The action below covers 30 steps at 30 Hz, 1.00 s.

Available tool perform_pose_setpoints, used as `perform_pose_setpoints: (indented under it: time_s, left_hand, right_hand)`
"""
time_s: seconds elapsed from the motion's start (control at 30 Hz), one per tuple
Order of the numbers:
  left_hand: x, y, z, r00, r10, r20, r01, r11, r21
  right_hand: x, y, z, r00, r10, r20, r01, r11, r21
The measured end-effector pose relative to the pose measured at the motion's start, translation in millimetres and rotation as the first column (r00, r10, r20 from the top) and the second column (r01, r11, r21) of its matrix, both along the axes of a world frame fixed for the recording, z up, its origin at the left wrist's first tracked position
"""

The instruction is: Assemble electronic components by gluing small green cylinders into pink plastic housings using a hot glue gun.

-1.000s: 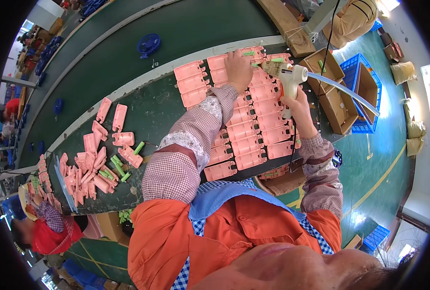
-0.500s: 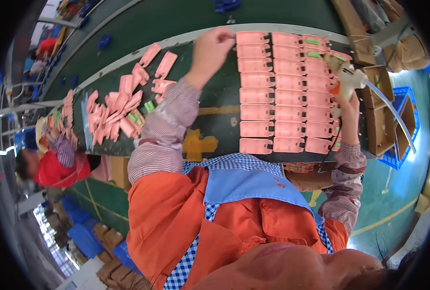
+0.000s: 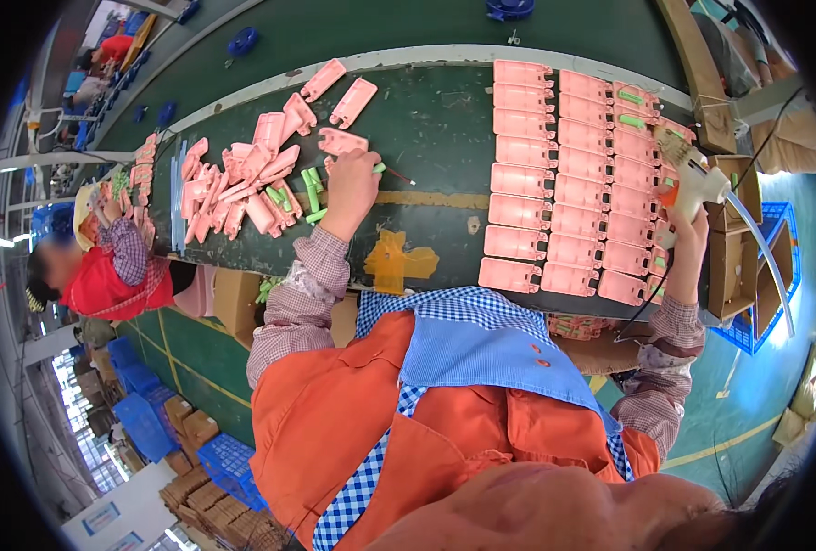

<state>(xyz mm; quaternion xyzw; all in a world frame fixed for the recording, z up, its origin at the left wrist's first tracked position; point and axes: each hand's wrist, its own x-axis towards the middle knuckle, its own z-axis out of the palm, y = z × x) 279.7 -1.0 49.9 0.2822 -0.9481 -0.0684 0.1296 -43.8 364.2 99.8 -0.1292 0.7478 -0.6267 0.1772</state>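
My left hand rests on the dark green belt with its fingers closed around a small green part, next to a loose pink plastic shell. More green parts lie just left of it beside a heap of pink shells. My right hand grips a white glue gun whose tip points at the right end of neat rows of pink shells. Some far shells carry green inserts.
A person in a red top works at the belt's left end. Open cardboard boxes and a blue crate stand at the right. A yellow patch marks the belt edge. Blue crates and cartons sit on the floor.
My left hand has moved from the top of the rows leftward and down to the green parts by the heap. The view has swung left; the right hand stays on the glue gun.
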Motion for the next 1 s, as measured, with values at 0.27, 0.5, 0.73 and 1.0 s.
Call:
perform_pose_setpoints:
  time_s: [0.27,0.5,0.73,1.0]
  left_hand:
    - [-16,0,25,0.937,0.329,-0.122,-0.166,0.722,0.672]
    - [-60,18,40,0.883,0.361,-0.301,0.373,-0.147,0.916]
    - [-130,56,41,0.861,0.284,-0.421,0.497,-0.298,0.815]
    - [-218,104,40,0.925,0.101,-0.366,0.375,-0.087,0.923]
  right_hand:
    - [4,6,-10,0.996,0.081,-0.026,-0.081,0.997,0.004]
    - [24,9,8,0.991,0.102,0.088,-0.104,0.994,0.026]
    - [25,0,6,0.987,0.085,0.139,-0.096,0.992,0.077]
    - [17,8,-2,0.993,0.062,0.098,-0.063,0.998,0.011]
